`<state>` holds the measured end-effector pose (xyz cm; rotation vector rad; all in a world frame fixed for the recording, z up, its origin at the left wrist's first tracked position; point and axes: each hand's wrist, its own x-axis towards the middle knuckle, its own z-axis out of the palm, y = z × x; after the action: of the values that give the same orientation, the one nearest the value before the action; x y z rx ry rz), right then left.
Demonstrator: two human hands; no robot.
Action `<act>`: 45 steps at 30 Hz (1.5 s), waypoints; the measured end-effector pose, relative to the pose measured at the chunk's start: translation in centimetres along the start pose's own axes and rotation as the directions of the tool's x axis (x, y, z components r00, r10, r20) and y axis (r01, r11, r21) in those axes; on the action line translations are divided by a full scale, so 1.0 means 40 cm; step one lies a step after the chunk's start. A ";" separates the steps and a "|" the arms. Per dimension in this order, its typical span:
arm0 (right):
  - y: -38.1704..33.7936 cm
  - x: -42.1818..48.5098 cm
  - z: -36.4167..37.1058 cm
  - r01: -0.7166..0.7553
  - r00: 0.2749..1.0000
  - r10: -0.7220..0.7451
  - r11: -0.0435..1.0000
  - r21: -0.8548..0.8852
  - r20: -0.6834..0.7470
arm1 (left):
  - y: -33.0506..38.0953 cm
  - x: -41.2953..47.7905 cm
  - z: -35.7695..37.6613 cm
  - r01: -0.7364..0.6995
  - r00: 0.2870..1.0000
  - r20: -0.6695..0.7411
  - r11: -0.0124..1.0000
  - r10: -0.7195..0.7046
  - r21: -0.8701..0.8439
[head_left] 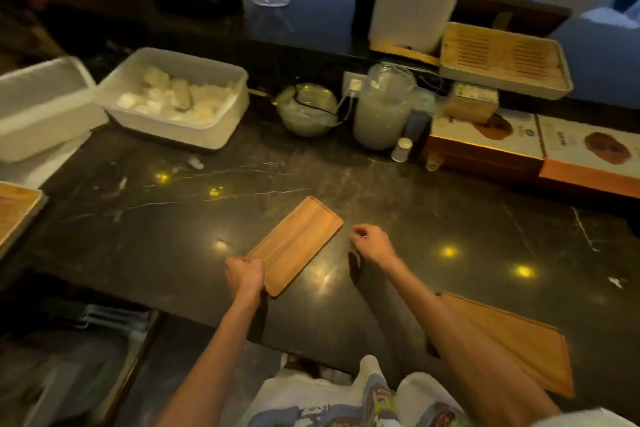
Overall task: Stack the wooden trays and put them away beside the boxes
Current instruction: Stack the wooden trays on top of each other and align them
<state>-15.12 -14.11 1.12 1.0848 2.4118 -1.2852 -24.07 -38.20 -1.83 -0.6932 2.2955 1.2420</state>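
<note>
Left grip (244,274) on flat, rimmed wooden tray (297,244).

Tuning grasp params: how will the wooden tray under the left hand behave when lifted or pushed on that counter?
Probably stiff: the wooden tray is one flat slab with a low rim, no sag visible. Likely light for its size, being thin. The dark counter looks polished and glossy, so a push would probably slide it; the left hand grips its near end, the right hand hovers off it.
</note>
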 end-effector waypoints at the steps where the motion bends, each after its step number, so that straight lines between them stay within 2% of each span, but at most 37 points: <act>1: -0.039 0.026 0.018 -0.002 1.000 0.003 1.000 -0.015 0.016 | -0.005 0.021 -0.025 0.052 0.999 0.019 0.997 -0.051 -0.048; 4: -0.123 0.093 0.072 -0.014 0.997 0.021 0.996 -0.089 0.079 | -0.020 0.049 -0.061 0.199 0.966 0.196 0.970 -0.170 -0.140; 6: -0.144 0.118 0.107 -0.056 0.992 0.069 0.991 -0.120 0.108 | -0.032 0.052 -0.066 0.200 0.943 0.287 0.977 -0.170 -0.079; 9: -0.136 0.116 0.140 -0.067 0.996 0.074 0.986 -0.151 0.043 | -0.055 0.067 -0.067 0.142 0.950 0.284 0.989 -0.128 -0.028; 12: -0.083 0.085 0.141 -0.188 0.982 0.187 0.982 -0.033 -0.015 | -0.083 0.097 -0.078 0.114 0.953 0.283 0.993 -0.111 0.008; 15: 0.004 0.014 0.116 -0.258 0.966 0.260 0.951 0.170 0.010 | -0.105 0.104 -0.090 0.070 0.947 0.310 0.997 -0.078 0.038; 17: 0.062 -0.055 0.084 -0.247 0.965 0.261 0.917 0.313 -0.003 | -0.111 0.088 -0.089 0.043 0.944 0.326 0.999 -0.042 0.003; 21: 0.182 -0.196 0.002 -0.193 0.969 0.243 0.857 0.478 -0.044 | -0.108 0.017 -0.028 -0.048 0.910 0.413 0.999 0.042 0.002; 24: 0.295 -0.282 -0.068 -0.178 0.944 0.305 0.790 0.587 -0.124 | -0.088 -0.083 0.067 -0.131 0.862 0.497 0.991 0.103 0.020; 28: 0.456 -0.388 -0.183 -0.178 0.908 0.382 0.726 0.664 -0.174 | -0.071 -0.246 0.206 -0.215 0.790 0.594 0.976 0.154 0.032; 32: 0.625 -0.474 -0.277 -0.156 0.869 0.439 0.681 0.716 -0.228 | -0.084 -0.391 0.340 -0.317 0.742 0.634 0.947 0.217 0.048; 35: 0.739 -0.519 -0.310 -0.160 0.835 0.474 0.695 0.701 -0.278 | -0.110 -0.477 0.410 -0.381 0.713 0.665 0.919 0.223 0.100; 38: 0.822 -0.532 -0.326 -0.183 0.828 0.466 0.750 0.636 -0.311 | -0.128 -0.529 0.463 -0.432 0.731 0.634 0.890 0.253 0.143; 41: 0.853 -0.517 -0.349 -0.218 0.815 0.445 0.829 0.516 -0.372 | -0.116 -0.564 0.518 -0.488 0.756 0.579 0.852 0.305 0.189; 45: 0.859 -0.492 -0.365 -0.250 0.779 0.414 0.894 0.372 -0.471 | -0.103 -0.593 0.565 -0.553 0.755 0.554 0.794 0.351 0.251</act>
<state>24.73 -0.66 -2.45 2.1133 2.2346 -1.3659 0.04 -15.64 -1.84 0.3424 2.2263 0.9270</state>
